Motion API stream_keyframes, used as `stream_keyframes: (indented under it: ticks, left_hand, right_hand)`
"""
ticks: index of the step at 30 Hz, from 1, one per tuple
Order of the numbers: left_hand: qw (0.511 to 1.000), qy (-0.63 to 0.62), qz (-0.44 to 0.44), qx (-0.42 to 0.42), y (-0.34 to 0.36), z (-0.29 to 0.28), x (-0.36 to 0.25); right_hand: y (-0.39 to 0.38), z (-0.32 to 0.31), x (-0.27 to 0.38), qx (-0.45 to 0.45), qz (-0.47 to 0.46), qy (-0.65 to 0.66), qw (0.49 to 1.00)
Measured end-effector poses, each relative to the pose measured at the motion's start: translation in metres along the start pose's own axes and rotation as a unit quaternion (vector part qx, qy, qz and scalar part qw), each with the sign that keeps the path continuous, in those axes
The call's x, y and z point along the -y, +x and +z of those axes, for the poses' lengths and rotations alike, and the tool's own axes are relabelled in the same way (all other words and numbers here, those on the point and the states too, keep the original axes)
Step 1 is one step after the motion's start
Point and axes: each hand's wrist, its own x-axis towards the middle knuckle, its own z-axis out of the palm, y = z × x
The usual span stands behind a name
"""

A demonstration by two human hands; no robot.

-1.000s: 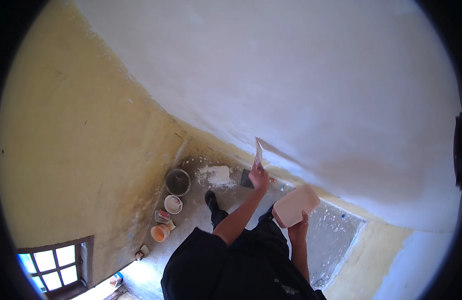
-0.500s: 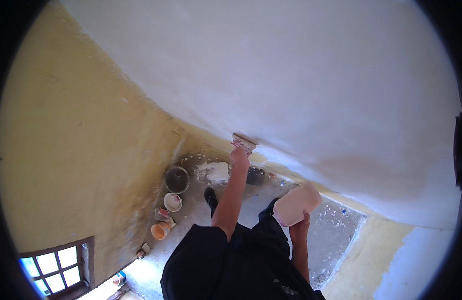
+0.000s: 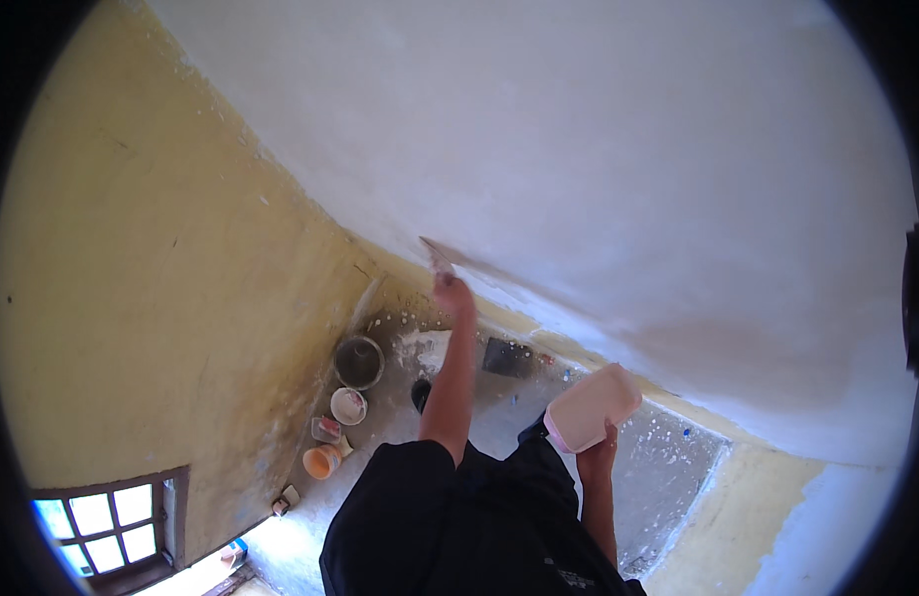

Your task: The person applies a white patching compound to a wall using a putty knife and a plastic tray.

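Observation:
My left hand [image 3: 452, 293] is raised to the white-coated wall [image 3: 599, 179], its fingers closed round a broad putty knife [image 3: 436, 251]. The blade is seen nearly edge-on, at or very close to the wall surface near the yellow corner; contact is hard to make out. Lower and to the right, my right hand [image 3: 597, 455] grips the near edge of a pale pink rectangular plastic tub [image 3: 591, 407], held out in front of my legs. What the tub contains, if anything, I cannot make out.
Along the yellow wall [image 3: 171, 258] on the left stand a dark bucket [image 3: 359, 363], a white bucket [image 3: 348, 406], a small reddish container [image 3: 325, 429] and an orange bucket [image 3: 321, 461]. A dark flat piece [image 3: 506, 358] lies on the paint-spotted floor [image 3: 668, 477]. A barred window [image 3: 107, 526] is at lower left.
My left hand with the putty knife has moved left and slightly up along the wall, and the blade has turned more edge-on. The right hand and tub have hardly moved.

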Motion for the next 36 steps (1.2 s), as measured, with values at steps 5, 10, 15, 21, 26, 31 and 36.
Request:
stream_keyframes:
  ticks: [5, 10, 15, 21, 26, 31, 36]
  left_hand:
    - [0.989, 0.037, 0.097, 0.104, -0.124, 0.0, -0.024]
    - [0.97, 0.084, -0.005, 0.228, -0.14, -0.042, 0.036]
    - [0.784, -0.439, -0.39, 0.202, 0.019, -0.015, 0.138]
    - [0.803, -0.393, -0.373, 0.247, 0.078, 0.016, 0.083]
    - [0.854, -0.344, -0.343, 0.188, 0.034, -0.022, -0.014]
    - [0.854, -0.39, -0.259, 0.225, 0.014, -0.071, -0.075]
    - [0.876, -0.351, -0.232, 0.236, -0.024, -0.128, -0.131]
  right_hand:
    - [0.001, -0.015, 0.002, 0.01, 0.008, 0.0, 1.0]
    - [0.001, -0.024, 0.0, -0.028, 0.003, 0.013, 1.0]
    - [0.003, 0.0, 0.001, 0.022, 0.03, -0.003, 0.999]
    - [0.001, -0.016, -0.005, 0.014, 0.018, -0.004, 1.0]
    - [-0.003, -0.021, -0.004, 0.024, 0.002, -0.016, 1.0]
    - [0.006, -0.01, 0.0, 0.036, -0.006, -0.062, 0.997]
    - [0.03, -0.002, -0.008, 0.068, -0.01, -0.064, 0.996]
